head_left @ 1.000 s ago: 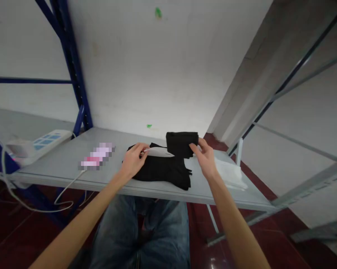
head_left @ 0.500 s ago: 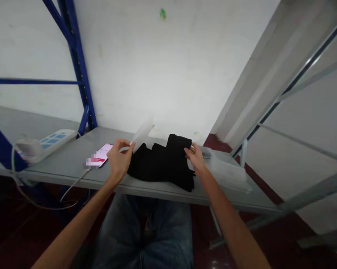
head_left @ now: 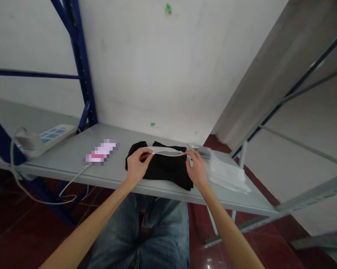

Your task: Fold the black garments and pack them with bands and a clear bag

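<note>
Both of my hands pinch the rim of a translucent plastic bag, its mouth spread in a narrow slit between them. My left hand closes thumb and fingertips on the bag's left end. At the right end, my right hand grips the rim between thumb and fingers. Beneath and behind the bag lies a pile of folded black cloth pieces, shaped somewhat like socks. The bag and my fingers hide part of the pile.
The grey tabletop backs onto a white wall. Left are a phone with a cable and a power strip. A stack of clear plastic bags lies right, near a dark packaged item. A blue rack post stands left.
My right hand has let go of the raised black piece, which is now lower, and has taken the bag's right edge. My left hand has brought the bag down and rightward over the pile.
</note>
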Tool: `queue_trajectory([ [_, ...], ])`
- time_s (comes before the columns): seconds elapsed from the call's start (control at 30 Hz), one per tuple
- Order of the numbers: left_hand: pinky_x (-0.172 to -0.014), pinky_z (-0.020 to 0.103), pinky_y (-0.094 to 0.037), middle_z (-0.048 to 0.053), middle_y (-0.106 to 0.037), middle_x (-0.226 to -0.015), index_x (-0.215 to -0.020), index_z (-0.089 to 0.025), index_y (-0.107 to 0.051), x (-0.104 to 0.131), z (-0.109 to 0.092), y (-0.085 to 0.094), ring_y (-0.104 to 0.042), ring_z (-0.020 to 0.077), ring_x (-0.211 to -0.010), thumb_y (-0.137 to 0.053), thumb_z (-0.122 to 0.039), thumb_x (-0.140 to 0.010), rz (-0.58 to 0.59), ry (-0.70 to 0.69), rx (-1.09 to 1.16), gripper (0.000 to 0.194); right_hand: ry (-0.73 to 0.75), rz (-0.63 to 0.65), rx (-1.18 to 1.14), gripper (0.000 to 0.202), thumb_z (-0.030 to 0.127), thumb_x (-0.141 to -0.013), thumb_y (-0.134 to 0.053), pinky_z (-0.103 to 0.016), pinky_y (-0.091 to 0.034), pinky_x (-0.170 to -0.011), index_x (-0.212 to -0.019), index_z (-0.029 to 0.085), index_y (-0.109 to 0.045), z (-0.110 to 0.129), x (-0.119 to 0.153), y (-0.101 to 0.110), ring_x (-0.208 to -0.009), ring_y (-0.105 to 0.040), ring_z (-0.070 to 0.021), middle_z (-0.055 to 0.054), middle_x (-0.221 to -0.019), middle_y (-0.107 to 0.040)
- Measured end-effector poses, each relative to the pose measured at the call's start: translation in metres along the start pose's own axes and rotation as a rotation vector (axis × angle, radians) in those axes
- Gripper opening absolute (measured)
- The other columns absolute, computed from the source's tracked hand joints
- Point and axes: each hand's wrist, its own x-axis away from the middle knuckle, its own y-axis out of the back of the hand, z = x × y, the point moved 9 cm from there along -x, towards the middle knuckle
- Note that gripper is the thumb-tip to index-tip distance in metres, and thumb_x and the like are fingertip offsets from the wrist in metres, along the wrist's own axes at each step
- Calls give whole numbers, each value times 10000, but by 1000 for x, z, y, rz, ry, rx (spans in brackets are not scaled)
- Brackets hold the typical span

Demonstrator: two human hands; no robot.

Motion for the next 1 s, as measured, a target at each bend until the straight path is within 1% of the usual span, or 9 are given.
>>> queue_trajectory([
  [0.1,-869,338,-659,37,-767,-980,-889,-228,-740,8,-9,-23,-747,194,-932,-700,-352,-913,89,-68,45,132,87,-124,90,298,279,-1019,-572,-460,-508,-1040,-1292,270,-692,45,-1,22,-1194,-611,-273,-110,-1280,-671],
  [0.2,-879,344,-656,55,-774,-1070,-893,-226,-746,14,-21,-43,-757,195,-947,-690,-334,-933,185,-139,45,128,217,-54,127,228,320,-1025,-624,-449,-479,-1018,-1221,300,-739,81,0,13,-1161,-610,-267,-77,-1255,-705],
  [0.3,-908,373,-641,65,-773,-1130,-907,-235,-746,16,-31,-50,-747,207,-997,-674,-320,-952,220,-205,-12,120,257,43,106,190,327,-1050,-592,-426,-460,-975,-1136,317,-761,93,2,-1,-1126,-622,-255,-49,-1176,-747],
  [0.47,-969,432,-588,52,-781,-1030,-865,-256,-723,13,-36,-49,-696,234,-1019,-674,-323,-954,254,-261,-135,122,175,119,100,224,300,-1071,-543,-428,-405,-996,-1084,307,-766,66,5,-4,-1133,-621,-261,-56,-1130,-764],
  [0.63,-871,388,-602,62,-738,-1014,-878,-252,-712,0,-18,-27,-665,237,-988,-666,-374,-937,186,-152,-205,143,55,14,247,248,340,-1071,-530,-405,-409,-969,-1014,268,-760,4,15,38,-1079,-621,-260,-72,-1086,-758],
  [0.7,-832,359,-603,65,-716,-1030,-878,-249,-700,-2,-13,-28,-662,227,-968,-657,-383,-935,206,-132,-201,152,-4,-35,290,272,367,-1066,-525,-408,-421,-968,-1001,257,-764,-14,21,59,-1080,-619,-274,-91,-1107,-745],
  [0.83,-807,312,-603,44,-681,-981,-911,-241,-638,6,-18,-54,-667,187,-886,-586,-365,-982,311,-129,-103,152,-232,-62,290,343,436,-1051,-509,-404,-472,-913,-1240,261,-736,-27,31,81,-962,-665,-289,-107,-1016,-737],
  [0.93,-858,306,-600,40,-673,-996,-970,-239,-602,18,-35,-83,-676,176,-929,-526,-327,-1022,378,-193,-18,127,-391,96,153,515,477,-1021,-548,-370,-510,-797,-1506,305,-566,-27,40,65,-727,-684,-257,-37,-800,-734],
  [1.0,-922,313,-586,50,-672,-1043,-1001,-239,-593,28,-47,-104,-680,177,-986,-493,-295,-1041,464,-272,-21,121,-402,195,25,559,487,-1009,-553,-368,-532,-773,-1542,319,-531,-26,44,50,-687,-689,-246,-30,-825,-762],
])
